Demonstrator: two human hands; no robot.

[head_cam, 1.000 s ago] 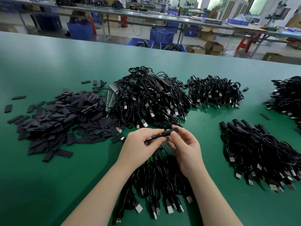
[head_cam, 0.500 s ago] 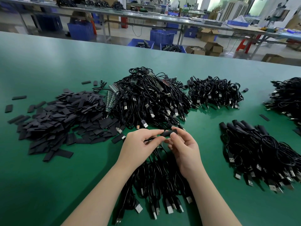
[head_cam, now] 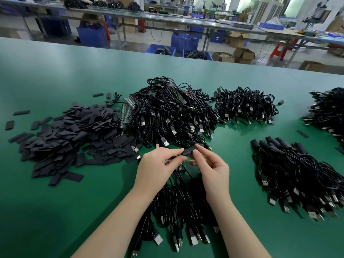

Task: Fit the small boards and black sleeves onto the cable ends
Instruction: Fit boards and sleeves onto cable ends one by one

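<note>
My right hand (head_cam: pixel 212 168) pinches a black sleeve (head_cam: pixel 189 151) between thumb and forefinger, just above the green table. My left hand (head_cam: pixel 158 164) pinches the cable end right beside the sleeve's left opening; a small green board (head_cam: pixel 181 167) peeks out below my fingers. The cable (head_cam: pixel 187 172) drops from my hands into the bundle under my wrists. A heap of flat black sleeves (head_cam: pixel 70 135) lies to the left. Strips of small boards (head_cam: pixel 126 112) lean against the big cable pile (head_cam: pixel 171 114).
A bundle of USB cables (head_cam: pixel 178 216) lies between my forearms. Cables with sleeves fitted (head_cam: pixel 297 172) are heaped at the right. Two more cable piles (head_cam: pixel 245 107) (head_cam: pixel 327 108) sit farther back and right. Loose sleeves (head_cam: pixel 9 125) dot the table's left side.
Both hands have stayed almost in place. My right fingers have shifted along the sleeve, which now sits closer to my left fingertips.
</note>
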